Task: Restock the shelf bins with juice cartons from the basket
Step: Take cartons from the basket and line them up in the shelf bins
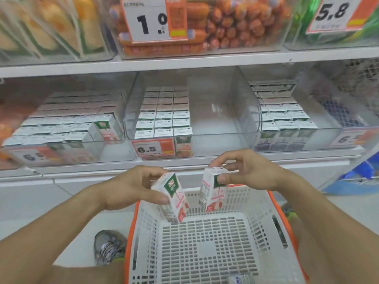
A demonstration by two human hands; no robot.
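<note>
Left hand: the left hand grips a juice carton by its top end, fingers curled over the far side and thumb on the near face; the carton tilts, its base pointing down into the basket.
Right hand: the right hand pinches a second juice carton at its top, thumb on the green corner and fingers across the lid; this carton hangs nearly upright.
Cartons' place: both are held above the far end of the basket, near each other but apart, below the shelf's front edge.
Basket: a white slotted basket with an orange rim stands on the floor between the forearms; a small box shows at its near edge, too blurred to identify.
Middle bin: the clear middle bin holds three rows of cartons on its left side, behind a 6.5 price tag.
Side bins: the left bin and the right bin hold packed cartons.
Floor: a grey shoe sits left of the basket.
</note>
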